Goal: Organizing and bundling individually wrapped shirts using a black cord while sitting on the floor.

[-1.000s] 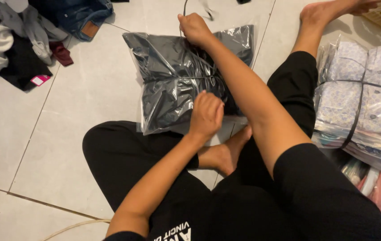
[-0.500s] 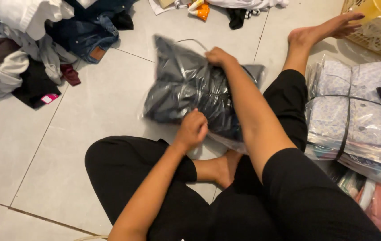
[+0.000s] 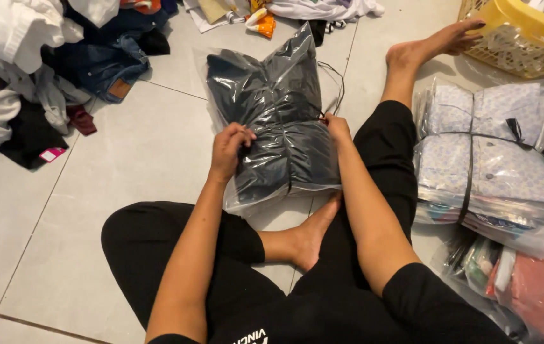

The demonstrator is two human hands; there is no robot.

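Note:
A stack of dark folded garments in clear plastic bags lies on the tiled floor in front of my crossed legs. A thin black strap runs round it. My left hand grips the left side of the stack, fingers curled on the plastic and strap. My right hand holds the strap at the stack's right edge.
A tied bundle of pale patterned shirts in plastic sits at my right, with more bagged items below it. A yellow basket stands far right. Loose clothes and jeans are piled at the far left. My right foot stretches out.
The bagged stack was lifted, turned and set down upright in front of me. My right hand came off its top to its right edge; my left hand moved to its left side.

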